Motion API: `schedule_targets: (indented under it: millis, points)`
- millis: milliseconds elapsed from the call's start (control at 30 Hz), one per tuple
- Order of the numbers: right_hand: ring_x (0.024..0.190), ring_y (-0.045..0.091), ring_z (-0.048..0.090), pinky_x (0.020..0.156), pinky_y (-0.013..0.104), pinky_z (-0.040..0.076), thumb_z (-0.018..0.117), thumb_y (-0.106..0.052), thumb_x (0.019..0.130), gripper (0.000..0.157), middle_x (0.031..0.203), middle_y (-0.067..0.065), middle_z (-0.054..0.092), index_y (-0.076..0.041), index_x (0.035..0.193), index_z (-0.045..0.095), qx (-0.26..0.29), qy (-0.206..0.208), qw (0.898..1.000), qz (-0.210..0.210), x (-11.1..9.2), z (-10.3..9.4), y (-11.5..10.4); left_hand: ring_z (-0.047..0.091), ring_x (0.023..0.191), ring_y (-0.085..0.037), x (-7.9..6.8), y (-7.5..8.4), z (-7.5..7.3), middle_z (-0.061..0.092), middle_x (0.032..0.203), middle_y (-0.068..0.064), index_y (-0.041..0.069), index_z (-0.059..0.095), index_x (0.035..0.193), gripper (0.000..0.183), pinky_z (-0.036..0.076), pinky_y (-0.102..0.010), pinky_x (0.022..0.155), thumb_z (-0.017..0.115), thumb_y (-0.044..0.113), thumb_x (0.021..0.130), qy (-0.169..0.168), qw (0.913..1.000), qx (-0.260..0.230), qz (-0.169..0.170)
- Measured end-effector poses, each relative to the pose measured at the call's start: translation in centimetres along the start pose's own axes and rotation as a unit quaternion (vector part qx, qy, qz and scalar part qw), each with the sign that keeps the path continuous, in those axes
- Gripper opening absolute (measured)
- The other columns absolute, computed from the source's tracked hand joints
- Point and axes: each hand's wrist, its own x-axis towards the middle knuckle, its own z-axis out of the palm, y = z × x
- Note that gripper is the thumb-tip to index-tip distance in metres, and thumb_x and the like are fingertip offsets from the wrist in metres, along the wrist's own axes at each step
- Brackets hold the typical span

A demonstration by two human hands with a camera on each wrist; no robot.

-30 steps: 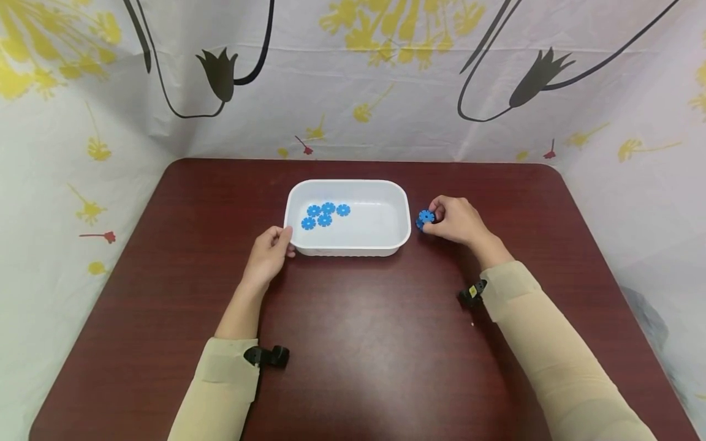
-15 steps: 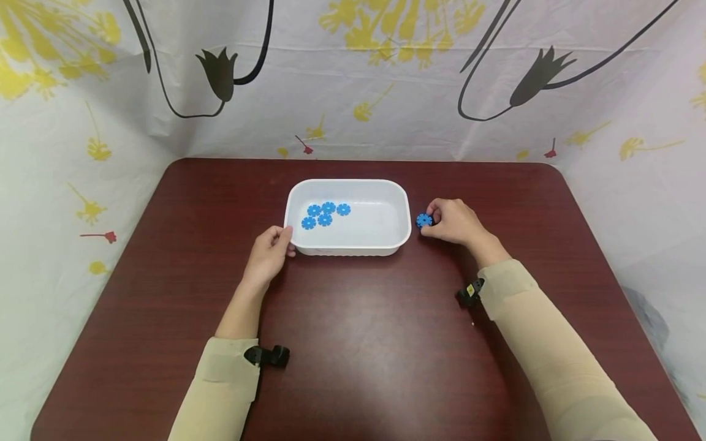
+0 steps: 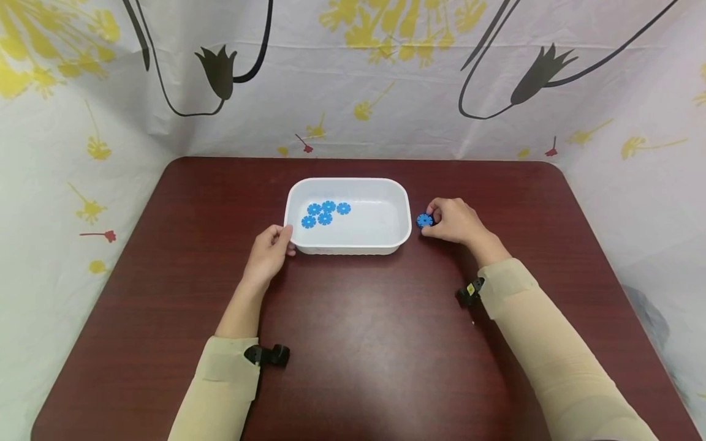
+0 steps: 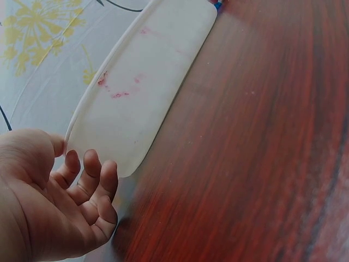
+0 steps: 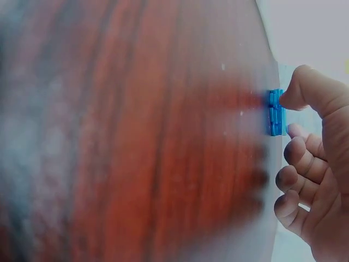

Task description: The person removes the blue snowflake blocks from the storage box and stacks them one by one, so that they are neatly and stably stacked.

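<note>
My left hand (image 3: pixel 267 256) pinches the near left corner of a white plastic tray (image 3: pixel 353 250), thumb at the rim. In the left wrist view the other fingers curl loosely below that rim, beside the tray wall (image 4: pixel 136 82). Several blue notched plastic discs (image 3: pixel 325 218) lie flat in the tray's left half. Just right of the tray, my right hand (image 3: pixel 455 220) has thumb and finger around a small stack of the same blue discs (image 3: pixel 425 220). Seen edge-on in the right wrist view, the stack (image 5: pixel 276 113) sits at the table surface, the thumb on its upper disc.
The dark red-brown table (image 3: pixel 364 331) has rounded far corners. White curtain cloth (image 3: pixel 353 92) with printed flowers rises along its far edge and both sides. Black wrist cameras (image 3: pixel 270 355) are strapped over the beige sleeves.
My right hand has lowered the upper blue disc slightly left onto the one beneath, so the two now line up as a stack. The left hand and tray have stayed put.
</note>
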Motion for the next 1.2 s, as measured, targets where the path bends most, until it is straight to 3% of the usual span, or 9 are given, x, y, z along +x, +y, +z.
schedule_targets:
  millis: [400,900,1200]
  points:
    - [0.074,0.024,0.054,0.069,0.038,0.042,0.065,-0.023,0.086,0.026,0.083,0.009,0.062,-0.006,0.104,0.066,0.053,0.088,0.995,-0.010,0.3,-1.0,-0.7,0.064,0.082,-0.022,0.0,-0.1,0.0,0.065,0.092,-0.015,-0.003,0.059,0.109,0.040,0.052,-0.032,0.082,0.049,0.036,0.107,0.001,1.0000,0.002,0.006]
    - [0.070,0.021,0.055,0.066,0.030,0.041,0.066,-0.014,0.086,0.016,0.079,0.007,0.060,-0.005,0.099,0.066,0.101,0.133,0.984,-0.059,1.8,-1.8,-4.6,0.064,0.081,-0.021,0.0,-0.1,-0.1,0.065,0.091,-0.014,-0.004,0.060,0.108,0.041,0.052,-0.032,0.081,0.049,0.036,0.107,-0.003,1.0000,0.000,0.008]
    - [0.070,0.021,0.054,0.065,0.033,0.041,0.066,-0.021,0.089,0.016,0.078,0.007,0.060,-0.006,0.097,0.066,0.108,0.158,0.981,-0.046,2.8,-1.1,-7.4,0.064,0.081,-0.021,0.1,0.1,-0.2,0.064,0.090,-0.014,-0.002,0.059,0.104,0.036,0.054,-0.034,0.082,0.049,0.033,0.108,-0.010,0.9999,-0.005,0.007]
